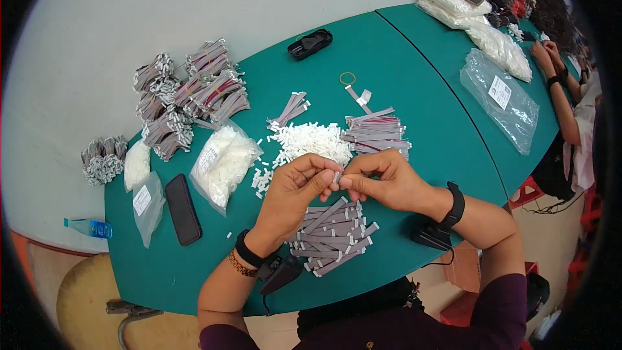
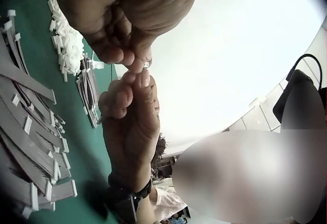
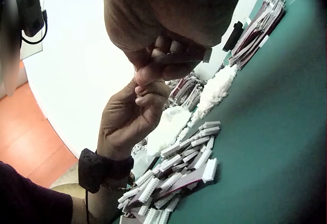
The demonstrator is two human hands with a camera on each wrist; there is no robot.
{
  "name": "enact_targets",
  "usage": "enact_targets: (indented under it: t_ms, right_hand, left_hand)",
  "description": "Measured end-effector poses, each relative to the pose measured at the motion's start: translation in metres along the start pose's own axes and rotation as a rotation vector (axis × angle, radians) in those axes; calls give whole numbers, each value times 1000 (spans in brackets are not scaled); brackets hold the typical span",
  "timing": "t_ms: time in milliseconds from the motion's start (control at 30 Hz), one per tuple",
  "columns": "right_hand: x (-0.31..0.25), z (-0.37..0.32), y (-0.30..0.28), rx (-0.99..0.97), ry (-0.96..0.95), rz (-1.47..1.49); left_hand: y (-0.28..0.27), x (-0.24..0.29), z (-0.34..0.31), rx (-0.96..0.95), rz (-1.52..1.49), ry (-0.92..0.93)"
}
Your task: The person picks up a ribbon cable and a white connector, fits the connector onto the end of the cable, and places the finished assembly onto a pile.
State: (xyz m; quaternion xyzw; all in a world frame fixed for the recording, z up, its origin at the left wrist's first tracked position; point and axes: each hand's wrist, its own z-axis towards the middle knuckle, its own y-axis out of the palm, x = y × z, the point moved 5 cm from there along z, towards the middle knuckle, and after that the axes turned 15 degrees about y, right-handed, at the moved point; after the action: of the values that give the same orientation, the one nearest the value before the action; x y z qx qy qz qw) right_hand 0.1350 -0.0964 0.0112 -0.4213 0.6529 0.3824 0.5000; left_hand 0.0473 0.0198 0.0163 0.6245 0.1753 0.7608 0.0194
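My left hand and right hand meet fingertip to fingertip above the table. The right hand grips a short grey ribbon cable, whose white end connector sticks out beside the palm in the right wrist view. Between the two sets of fingertips a small white connector piece shows, pinched by the left hand; fingers cover most of it. Below the hands lies a loose pile of grey ribbon cables with white ends. Just beyond them is a heap of small white connector pieces.
A stack of ribbon cables lies right of the heap. Bundled cables and a filled plastic bag are at left, near a phone. A black case lies at the back. Another person's arms are at far right.
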Motion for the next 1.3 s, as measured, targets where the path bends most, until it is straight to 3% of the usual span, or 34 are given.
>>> enact_targets:
  t_ms: [1300]
  right_hand:
    - [-5, -4, 1, 12, 48, 22]
  left_hand:
    - [2, -1, -1, -6, -19, 8]
